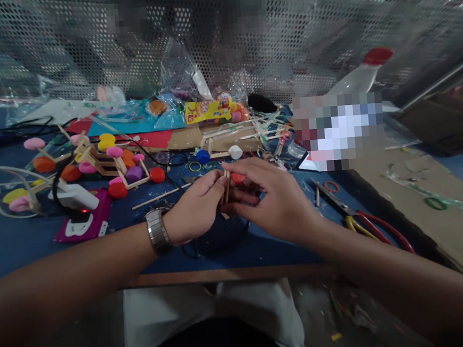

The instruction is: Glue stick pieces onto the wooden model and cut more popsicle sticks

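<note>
Both my hands meet over the near middle of the blue table [134, 262]. Between them are short wooden sticks [227, 187], held close together and roughly upright. My left hand [196, 210], with a metal-banded watch on its wrist, pinches the sticks from the left. From the other side, the curled fingers of my right hand [278, 196] close on the same sticks. The fingers hide part of the sticks, so how they join cannot be seen. Just behind the right fingers shows a small red piece [237, 178]. A longer thin stick [159, 196] lies left of my hands.
Left stand stick models with coloured discs [134, 174] and a purple power strip [103, 211] with a white plug. Scissors [347, 213] with red and yellow handles lie right, near cardboard [433, 223]. Loose sticks, a yellow packet [207, 110] and plastic bags fill the back.
</note>
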{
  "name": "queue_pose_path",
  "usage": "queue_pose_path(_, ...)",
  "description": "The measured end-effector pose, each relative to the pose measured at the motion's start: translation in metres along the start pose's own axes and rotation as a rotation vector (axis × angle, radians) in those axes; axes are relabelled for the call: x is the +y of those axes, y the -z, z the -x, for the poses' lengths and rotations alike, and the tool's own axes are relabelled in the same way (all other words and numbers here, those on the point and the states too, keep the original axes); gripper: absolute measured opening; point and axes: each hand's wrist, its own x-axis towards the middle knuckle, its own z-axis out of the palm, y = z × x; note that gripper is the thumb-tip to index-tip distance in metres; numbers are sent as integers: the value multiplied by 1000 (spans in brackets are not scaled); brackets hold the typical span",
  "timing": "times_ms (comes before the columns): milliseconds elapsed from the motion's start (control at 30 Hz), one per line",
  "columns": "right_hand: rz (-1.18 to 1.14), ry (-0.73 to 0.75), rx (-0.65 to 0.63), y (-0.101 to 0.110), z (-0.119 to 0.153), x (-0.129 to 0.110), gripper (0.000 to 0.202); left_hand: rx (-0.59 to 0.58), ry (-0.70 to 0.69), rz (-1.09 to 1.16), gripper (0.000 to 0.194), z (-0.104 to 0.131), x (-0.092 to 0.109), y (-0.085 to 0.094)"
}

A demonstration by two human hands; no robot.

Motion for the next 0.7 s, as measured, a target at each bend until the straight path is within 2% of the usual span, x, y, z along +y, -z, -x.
queue_pose_path(133,51,23,35,-2,0,0,53,-11,-19,-25,26,2,1,-1)
queue_pose_path(300,88,38,69,-3,-1,-1,50,-22,-22,-53,24,2,3,0)
queue_pose_path(500,39,29,51,1,2,1,53,-89,-16,-25,21,-2,0,6)
queue_pose_path(600,24,11,44,2,5,2,60,-86,-16,-47,26,-2,0,6)
queue_pose_path(700,26,-16,35,4,6,1,61,-78,-4,-53,21,-1,2,5)
